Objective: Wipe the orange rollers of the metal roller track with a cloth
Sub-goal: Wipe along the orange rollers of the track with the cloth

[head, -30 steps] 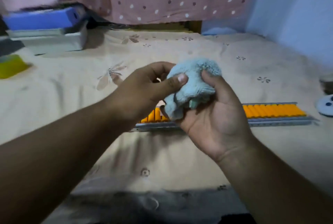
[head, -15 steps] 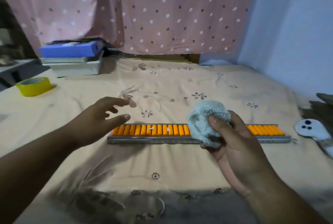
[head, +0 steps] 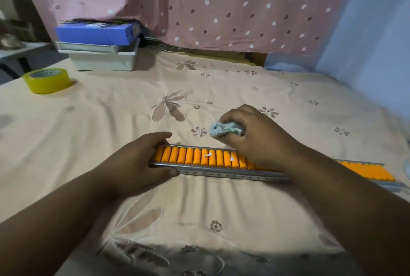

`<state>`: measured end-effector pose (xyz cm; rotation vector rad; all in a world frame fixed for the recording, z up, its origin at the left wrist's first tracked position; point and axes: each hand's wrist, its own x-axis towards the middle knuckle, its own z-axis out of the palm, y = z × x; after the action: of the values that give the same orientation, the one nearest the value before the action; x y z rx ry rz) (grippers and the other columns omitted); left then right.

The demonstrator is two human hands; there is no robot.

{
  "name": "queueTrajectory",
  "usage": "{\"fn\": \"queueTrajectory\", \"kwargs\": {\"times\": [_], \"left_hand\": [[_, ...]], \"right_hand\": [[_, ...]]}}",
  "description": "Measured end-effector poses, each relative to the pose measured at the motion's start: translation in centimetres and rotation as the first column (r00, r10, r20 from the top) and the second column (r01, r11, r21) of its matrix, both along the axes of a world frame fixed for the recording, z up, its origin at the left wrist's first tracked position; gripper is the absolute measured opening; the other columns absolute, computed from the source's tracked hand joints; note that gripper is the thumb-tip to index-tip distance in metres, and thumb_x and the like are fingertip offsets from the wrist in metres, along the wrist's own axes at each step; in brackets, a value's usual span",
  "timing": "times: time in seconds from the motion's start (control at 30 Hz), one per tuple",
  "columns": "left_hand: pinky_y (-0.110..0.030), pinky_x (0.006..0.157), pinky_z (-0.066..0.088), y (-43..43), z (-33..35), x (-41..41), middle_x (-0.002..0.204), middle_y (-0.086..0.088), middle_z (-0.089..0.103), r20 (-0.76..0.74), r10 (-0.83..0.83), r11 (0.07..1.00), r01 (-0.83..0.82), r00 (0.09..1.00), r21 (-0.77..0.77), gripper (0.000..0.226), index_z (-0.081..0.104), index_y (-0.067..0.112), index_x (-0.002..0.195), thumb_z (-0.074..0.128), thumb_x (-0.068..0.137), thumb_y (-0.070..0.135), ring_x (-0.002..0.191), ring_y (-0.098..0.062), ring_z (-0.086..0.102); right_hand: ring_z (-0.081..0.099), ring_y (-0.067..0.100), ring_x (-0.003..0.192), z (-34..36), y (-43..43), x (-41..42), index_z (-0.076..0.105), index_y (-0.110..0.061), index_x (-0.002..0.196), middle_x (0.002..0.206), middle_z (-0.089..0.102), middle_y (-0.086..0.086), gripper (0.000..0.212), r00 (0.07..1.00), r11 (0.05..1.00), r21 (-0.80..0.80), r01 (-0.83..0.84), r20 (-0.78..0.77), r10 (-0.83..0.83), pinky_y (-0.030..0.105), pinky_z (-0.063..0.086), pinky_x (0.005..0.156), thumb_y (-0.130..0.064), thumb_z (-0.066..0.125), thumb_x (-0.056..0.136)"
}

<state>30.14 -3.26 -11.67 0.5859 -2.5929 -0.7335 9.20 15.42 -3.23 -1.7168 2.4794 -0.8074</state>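
The metal roller track [head: 224,173] lies across the bed sheet, its orange rollers [head: 195,156] side by side between grey rails. My left hand [head: 142,160] grips the track's left end, thumb on the near rail and fingers over the far one. My right hand [head: 250,136] is closed on a bunched light-blue cloth [head: 224,130] just above the far rail near the track's middle. My right wrist and forearm hide the middle rollers. The track's right end [head: 368,170] shows beyond my arm. Small white bits sit on two rollers.
A yellow tape roll [head: 47,80] sits at the far left. Stacked blue and white boxes [head: 97,47] stand behind it. A pink dotted curtain [head: 199,5] hangs at the back and a blue wall [head: 377,31] rises on the right. The floral sheet [head: 199,220] covers the surface.
My left hand let go of the cloth and came down onto the track's left end. My right hand turned palm down and carried the cloth down to the track.
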Motion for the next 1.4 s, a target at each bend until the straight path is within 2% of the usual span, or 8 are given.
{"fn": "queueTrajectory", "kwargs": {"times": [0.33, 0.47, 0.57, 0.67, 0.8, 1.0, 1.3, 1.4], "left_hand": [[-0.006, 0.082, 0.039, -0.8, -0.3, -0.3, 0.119, 0.025, 0.055, 0.002, 0.003, 1.000, -0.003, 1.000, 0.012, 0.086, 0.043, 0.041, 0.139, 0.082, 0.065, 0.059, 0.104, 0.002, 0.057], [-0.011, 0.083, 0.042, -1.0, -0.4, -0.4, 0.119, 0.027, 0.057, -0.012, 0.007, 1.000, -0.007, 1.000, 0.006, 0.088, 0.044, 0.042, 0.138, 0.082, 0.061, 0.062, 0.106, 0.006, 0.057], [-0.015, 0.085, 0.044, -1.1, -0.4, -0.3, 0.120, 0.028, 0.057, 0.001, 0.008, 1.000, -0.008, 1.000, 0.009, 0.088, 0.044, 0.044, 0.137, 0.082, 0.060, 0.062, 0.106, 0.005, 0.057], [-0.012, 0.083, 0.043, -1.0, -0.3, -0.2, 0.118, 0.029, 0.057, 0.000, 0.019, 1.000, -0.019, 1.000, 0.012, 0.087, 0.044, 0.045, 0.136, 0.082, 0.060, 0.063, 0.106, 0.008, 0.057], [-0.010, 0.077, 0.041, -0.8, -0.2, -0.2, 0.113, 0.031, 0.057, 0.016, 0.029, 1.000, -0.029, 0.999, -0.004, 0.084, 0.046, 0.044, 0.133, 0.082, 0.059, 0.063, 0.102, 0.013, 0.056], [-0.012, 0.079, 0.042, -0.6, -0.2, -0.2, 0.112, 0.034, 0.057, 0.009, 0.051, 0.999, -0.051, 0.999, 0.010, 0.081, 0.048, 0.045, 0.131, 0.084, 0.060, 0.058, 0.101, 0.018, 0.054], [-0.027, 0.083, 0.052, -0.7, -0.2, -0.2, 0.110, 0.030, 0.062, 0.027, 0.054, 0.998, -0.054, 0.998, 0.007, 0.084, 0.046, 0.049, 0.128, 0.071, 0.051, 0.074, 0.097, 0.007, 0.061], [-0.030, 0.083, 0.054, -0.7, -0.1, -0.2, 0.109, 0.028, 0.064, 0.033, 0.057, 0.998, -0.057, 0.998, 0.003, 0.085, 0.047, 0.048, 0.128, 0.072, 0.051, 0.074, 0.096, 0.003, 0.064]], "right_hand": [[0.054, 0.001, 0.098, 0.1, 0.4, 0.1, 0.062, -0.035, 0.111, 0.108, 0.051, -0.016, 0.024, 0.971, 0.975, -0.063, -0.214, -0.123, 0.206, 0.017, 0.043, 0.079, -0.036, 0.069, 0.088], [0.052, -0.002, 0.101, -0.6, 0.4, 1.3, 0.065, -0.026, 0.116, 0.110, 0.051, -0.012, 0.035, 0.888, 0.908, 0.047, -0.417, -0.192, 0.418, 0.012, 0.039, 0.085, -0.017, 0.073, 0.083], [0.053, 0.006, 0.098, -1.5, -0.4, 1.4, 0.064, -0.025, 0.116, 0.109, 0.053, -0.009, 0.032, 0.841, 0.868, 0.142, -0.477, -0.213, 0.497, 0.017, 0.041, 0.082, -0.024, 0.073, 0.085], [0.054, 0.010, 0.096, -2.3, -2.5, -0.1, 0.063, -0.027, 0.112, 0.107, 0.053, -0.008, 0.024, 0.863, 0.882, 0.185, -0.433, -0.196, 0.465, 0.027, 0.045, 0.081, -0.032, 0.061, 0.088], [0.057, 0.014, 0.094, -2.8, -5.2, -5.0, 0.063, -0.030, 0.107, 0.107, 0.053, -0.008, 0.022, 0.955, 0.966, 0.200, -0.163, -0.213, 0.205, 0.035, 0.047, 0.077, -0.044, 0.063, 0.090], [0.055, 0.012, 0.091, 0.1, -3.4, -7.8, 0.063, -0.029, 0.110, 0.108, 0.053, -0.008, 0.023, 0.983, 0.999, -0.012, -0.039, -0.179, 0.036, 0.035, 0.049, 0.079, -0.035, 0.069, 0.088], [0.052, -0.002, 0.103, -0.2, 2.3, -3.5, 0.063, -0.031, 0.113, 0.109, 0.051, -0.015, 0.026, 0.959, 0.968, -0.005, -0.252, -0.132, 0.249, 0.016, 0.042, 0.087, -0.027, 0.068, 0.088], [0.053, 0.006, 0.104, -3.3, 2.5, -2.0, 0.060, -0.033, 0.112, 0.110, 0.052, -0.014, 0.028, 0.911, 0.922, 0.117, -0.370, -0.149, 0.385, 0.029, 0.045, 0.089, -0.022, 0.063, 0.087]]}}
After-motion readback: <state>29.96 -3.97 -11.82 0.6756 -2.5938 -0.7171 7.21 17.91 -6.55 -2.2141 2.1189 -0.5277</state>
